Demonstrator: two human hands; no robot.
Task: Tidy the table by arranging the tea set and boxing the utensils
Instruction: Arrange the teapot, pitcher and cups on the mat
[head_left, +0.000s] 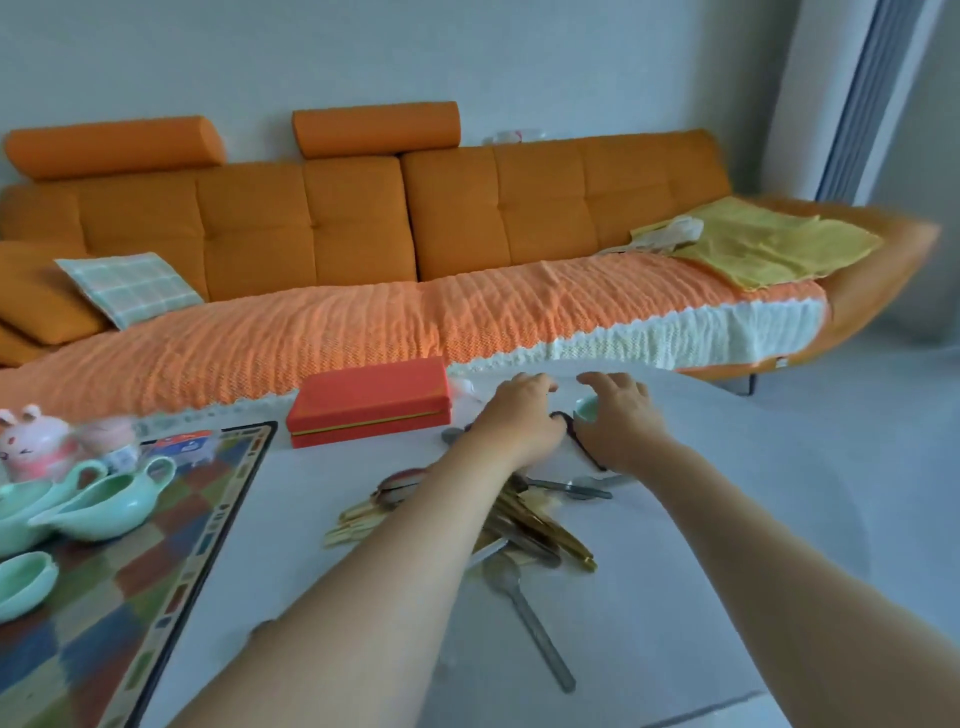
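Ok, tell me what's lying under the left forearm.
A heap of utensils: pale sticks showing on the left, gold and steel cutlery on the right, a steel spoon poking out nearer. The arm covers the heap's middle; what lies there cannot be told.

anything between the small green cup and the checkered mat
Yes: the left hand and forearm cross that path beside the small mint-green cup; the heap of gold and steel utensils lies before the checkered mat.
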